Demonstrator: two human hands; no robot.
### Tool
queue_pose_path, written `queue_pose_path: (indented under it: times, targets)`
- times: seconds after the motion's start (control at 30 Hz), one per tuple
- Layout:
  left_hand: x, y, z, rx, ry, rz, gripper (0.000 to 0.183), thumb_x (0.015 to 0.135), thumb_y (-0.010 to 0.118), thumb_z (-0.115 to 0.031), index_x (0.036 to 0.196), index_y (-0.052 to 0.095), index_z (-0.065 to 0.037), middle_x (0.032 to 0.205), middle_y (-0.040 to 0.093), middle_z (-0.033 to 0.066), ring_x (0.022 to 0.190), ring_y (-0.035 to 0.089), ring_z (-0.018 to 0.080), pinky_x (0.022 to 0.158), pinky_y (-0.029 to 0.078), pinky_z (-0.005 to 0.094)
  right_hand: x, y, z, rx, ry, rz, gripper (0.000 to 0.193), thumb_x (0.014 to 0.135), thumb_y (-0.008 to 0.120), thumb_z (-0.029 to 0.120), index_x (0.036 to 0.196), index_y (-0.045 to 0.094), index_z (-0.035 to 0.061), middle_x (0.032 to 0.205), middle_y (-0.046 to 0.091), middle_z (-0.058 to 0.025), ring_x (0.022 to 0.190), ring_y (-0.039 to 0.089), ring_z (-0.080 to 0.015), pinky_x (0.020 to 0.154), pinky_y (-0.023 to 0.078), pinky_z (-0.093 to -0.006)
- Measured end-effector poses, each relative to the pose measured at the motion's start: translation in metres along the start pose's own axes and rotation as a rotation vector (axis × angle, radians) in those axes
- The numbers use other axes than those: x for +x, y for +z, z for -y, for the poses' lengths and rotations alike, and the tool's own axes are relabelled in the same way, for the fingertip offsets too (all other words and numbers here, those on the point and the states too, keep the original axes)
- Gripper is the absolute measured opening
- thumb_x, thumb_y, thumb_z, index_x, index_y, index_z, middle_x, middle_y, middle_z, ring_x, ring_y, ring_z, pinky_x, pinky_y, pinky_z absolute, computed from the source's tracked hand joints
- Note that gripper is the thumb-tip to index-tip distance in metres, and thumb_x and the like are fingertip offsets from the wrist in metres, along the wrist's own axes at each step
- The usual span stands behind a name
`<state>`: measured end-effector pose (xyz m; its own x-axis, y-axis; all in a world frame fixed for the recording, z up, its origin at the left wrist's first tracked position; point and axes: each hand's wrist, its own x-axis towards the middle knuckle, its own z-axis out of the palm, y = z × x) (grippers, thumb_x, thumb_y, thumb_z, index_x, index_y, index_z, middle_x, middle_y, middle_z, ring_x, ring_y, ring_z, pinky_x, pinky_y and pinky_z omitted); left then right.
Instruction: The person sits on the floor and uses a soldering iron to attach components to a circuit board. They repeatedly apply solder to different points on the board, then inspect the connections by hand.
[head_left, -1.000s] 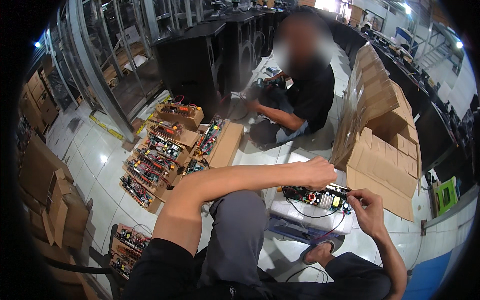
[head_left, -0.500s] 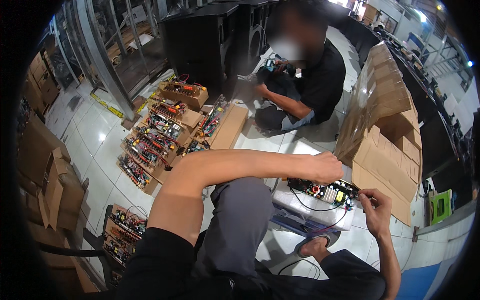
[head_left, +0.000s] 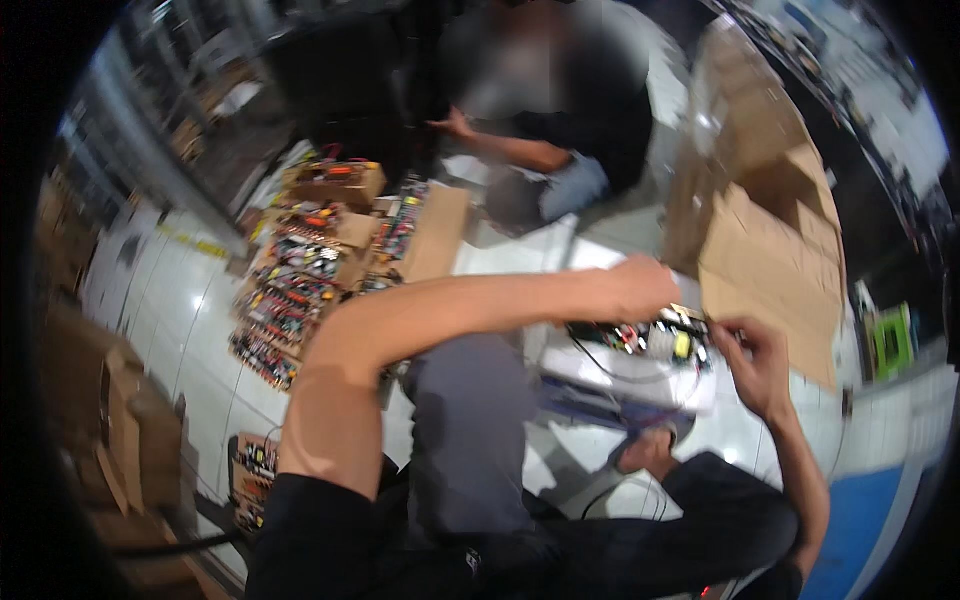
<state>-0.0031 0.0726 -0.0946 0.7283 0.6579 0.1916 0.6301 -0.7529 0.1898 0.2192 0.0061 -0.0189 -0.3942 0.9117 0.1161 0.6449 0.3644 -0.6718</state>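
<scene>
A circuit board (head_left: 655,342) with a yellow part and dark cables lies on a white foam block (head_left: 603,372) in front of me. My left hand (head_left: 645,290) is closed in a fist over the board's far edge; what it grips, if anything, is hidden. My right hand (head_left: 757,360) has thumb and forefinger pinched at the right end of the board. A dark cable (head_left: 610,372) loops from the board over the foam. Motion blur smears the fine parts.
Several circuit boards (head_left: 290,285) on brown bases stand on the tiled floor at left. A co-worker in black (head_left: 615,125) sits opposite, beside a black cabinet (head_left: 335,85). An opened cardboard box (head_left: 775,260) stands at right, near a green object (head_left: 892,340).
The whole view has shifted and blurred. My hands stay at the board, with little visible change in grip. The co-worker's hand now reaches toward the black cabinet.
</scene>
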Motion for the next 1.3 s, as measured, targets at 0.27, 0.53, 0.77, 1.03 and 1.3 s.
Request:
queue_pose_path:
  times: [0.27,0.53,0.77,1.03,1.3]
  targets:
    - [-0.019,-0.016,0.011,-0.404,-0.302,-0.025,0.019,0.077,0.076,-0.015,0.086,0.075,0.001,0.083,0.073,0.0199,0.077,0.072,0.032,0.073,0.055,0.0391,-0.001,-0.003,-0.012,0.144,-0.016,-0.034,0.02,0.089,0.069,0.012,0.101,0.072,-0.0032,0.082,0.072,-0.0078,0.067,0.053,-0.01,0.062,0.046,-0.0266]
    - [-0.02,-0.033,0.022,-0.636,-0.627,-0.22,0.022,0.084,0.075,-0.013,0.099,0.076,0.003,0.079,0.072,0.0093,0.071,0.067,0.0122,0.066,0.053,0.0276,-0.006,-0.004,-0.022,0.236,-0.037,-0.058,0.017,0.089,0.068,0.009,0.101,0.073,-0.0031,0.083,0.072,-0.0069,0.065,0.051,-0.008,0.059,0.044,-0.0261]
    - [-0.02,-0.038,0.013,-0.859,-0.534,-0.259,0.019,0.089,0.07,-0.01,0.101,0.075,0.004,0.083,0.073,0.0087,0.072,0.064,0.0127,0.068,0.052,0.0293,-0.004,-0.004,-0.018,0.236,-0.024,-0.077,0.018,0.09,0.066,0.01,0.101,0.072,-0.0036,0.083,0.071,-0.0087,0.063,0.053,-0.0078,0.057,0.044,-0.0259]
    - [-0.014,-0.057,-0.017,-0.878,-0.4,-0.164,0.021,0.093,0.069,-0.014,0.102,0.073,0.004,0.086,0.07,0.0043,0.073,0.061,0.0073,0.067,0.051,0.0237,0.005,0.009,-0.013,0.137,-0.062,-0.118,0.025,0.091,0.07,0.013,0.113,0.07,0.0004,0.092,0.069,-0.0085,0.083,0.065,-0.0135,0.069,0.051,-0.0272]
    - [-0.012,-0.059,-0.03,-0.817,-0.305,-0.108,0.023,0.094,0.067,-0.015,0.109,0.072,0.002,0.084,0.07,0.0035,0.071,0.059,0.0054,0.064,0.05,0.0237,0.01,0.022,-0.021,0.157,-0.147,-0.176,0.023,0.091,0.07,0.019,0.096,0.072,-0.0033,0.079,0.069,-0.0209,0.067,0.068,-0.0293,0.064,0.053,-0.0383]
